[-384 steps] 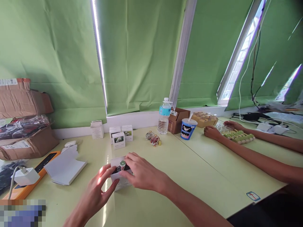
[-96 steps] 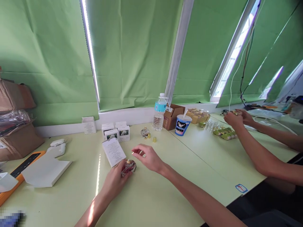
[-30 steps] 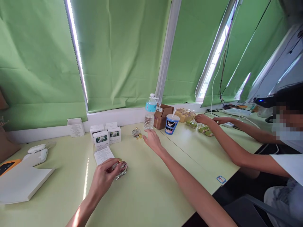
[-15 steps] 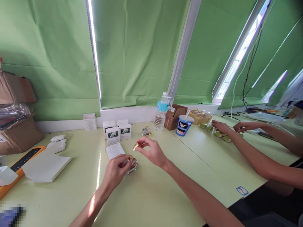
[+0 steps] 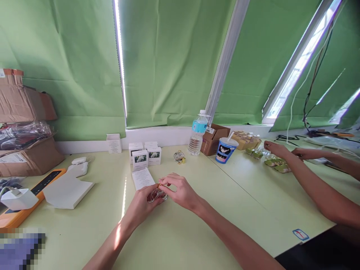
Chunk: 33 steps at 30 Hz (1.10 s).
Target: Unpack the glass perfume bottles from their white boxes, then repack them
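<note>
My left hand (image 5: 144,201) is wrapped round a small clear glass bottle (image 5: 161,195) low over the table. At the bottle's neck, the fingers of my right hand (image 5: 180,190) pinch a small gold piece (image 5: 159,184), mostly hidden by the fingertips. Just behind the hands lies an open white box (image 5: 142,178) with printed text. Several small white boxes with a flower picture (image 5: 140,159) stand behind it. Another glass bottle (image 5: 179,156) with gold parts beside it sits farther back.
A water bottle (image 5: 195,140), a brown carton (image 5: 212,142) and a blue cup (image 5: 224,150) stand at the back. On the left are an orange power strip (image 5: 52,179), white paper (image 5: 66,191) and stacked cartons (image 5: 28,157). Another person's hands (image 5: 277,149) handle green items (image 5: 277,164) at right.
My right hand has brought the gold piece left and down to the bottle's neck. My left hand has closed further round the bottle. The view has shifted slightly left.
</note>
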{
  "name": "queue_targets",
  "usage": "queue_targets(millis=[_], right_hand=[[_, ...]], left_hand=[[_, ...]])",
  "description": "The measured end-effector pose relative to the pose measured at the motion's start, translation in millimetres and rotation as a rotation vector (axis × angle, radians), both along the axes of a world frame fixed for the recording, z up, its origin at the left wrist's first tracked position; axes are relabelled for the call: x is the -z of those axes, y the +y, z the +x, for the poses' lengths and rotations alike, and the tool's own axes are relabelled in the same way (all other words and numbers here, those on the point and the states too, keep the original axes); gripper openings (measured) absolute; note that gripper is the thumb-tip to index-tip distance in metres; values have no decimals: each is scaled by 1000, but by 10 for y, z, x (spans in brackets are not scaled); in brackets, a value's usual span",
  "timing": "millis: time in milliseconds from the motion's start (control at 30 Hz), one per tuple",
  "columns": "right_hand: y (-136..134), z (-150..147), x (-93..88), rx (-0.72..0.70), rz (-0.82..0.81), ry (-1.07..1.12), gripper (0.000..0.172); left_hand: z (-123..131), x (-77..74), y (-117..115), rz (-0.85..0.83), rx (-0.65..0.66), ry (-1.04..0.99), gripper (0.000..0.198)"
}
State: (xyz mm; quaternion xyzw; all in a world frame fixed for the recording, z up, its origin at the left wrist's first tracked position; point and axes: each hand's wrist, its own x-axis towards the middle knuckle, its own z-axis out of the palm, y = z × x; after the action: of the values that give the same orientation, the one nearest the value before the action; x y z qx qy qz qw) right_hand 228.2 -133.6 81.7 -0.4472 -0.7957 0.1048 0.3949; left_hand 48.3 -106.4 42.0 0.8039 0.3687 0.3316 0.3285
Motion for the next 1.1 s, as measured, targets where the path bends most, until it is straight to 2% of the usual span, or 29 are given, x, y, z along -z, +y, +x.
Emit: queue_targets(millis=[67, 167, 233, 300, 367, 400, 433, 500, 533, 633, 733, 867, 933, 1100], right_hand=[[-31, -12, 3, 14, -16, -22, 8], [-106, 2, -22, 9, -85, -58, 5], [-150, 35, -33, 30, -166, -51, 22], [-160, 70, -21, 75, -247, -41, 51], [-126, 91, 15, 78, -295, -64, 68], [-97, 96, 38, 55, -314, -87, 65], [-65, 98, 60, 24, -339, -107, 55], [-12, 104, 96, -23, -418, -110, 31], [2, 113, 108, -33, -460, -95, 25], [-13, 160, 112, -34, -520, -22, 24], [-53, 190, 95, -40, -531, 126, 27], [-34, 145, 115, -68, -545, 374, 31], [3, 124, 159, -35, -539, 432, 31], [110, 182, 306, 125, -532, 563, 34]], left_hand=[[-9, 13, -17, -66, -17, -24, 44], [-46, -37, -50, -68, -2, 0, 49], [-111, -100, -42, -10, -14, 50, 50], [-208, -144, 27, 69, -144, 75, 45], [-312, -133, 168, 102, -386, 66, 43], [-356, -103, 259, 82, -511, 59, 47], [-388, -60, 354, 28, -605, 64, 52], [-411, 51, 530, -50, -662, 99, 65], [-403, 106, 597, -75, -671, 122, 69], [-334, 222, 686, -88, -641, 170, 61], [-267, 233, 619, -70, -538, 179, 53], [-237, 137, 362, -114, -313, 160, 71], [-232, 71, 208, -176, -214, 167, 80], [-205, -47, -49, -253, -132, 327, 85]])
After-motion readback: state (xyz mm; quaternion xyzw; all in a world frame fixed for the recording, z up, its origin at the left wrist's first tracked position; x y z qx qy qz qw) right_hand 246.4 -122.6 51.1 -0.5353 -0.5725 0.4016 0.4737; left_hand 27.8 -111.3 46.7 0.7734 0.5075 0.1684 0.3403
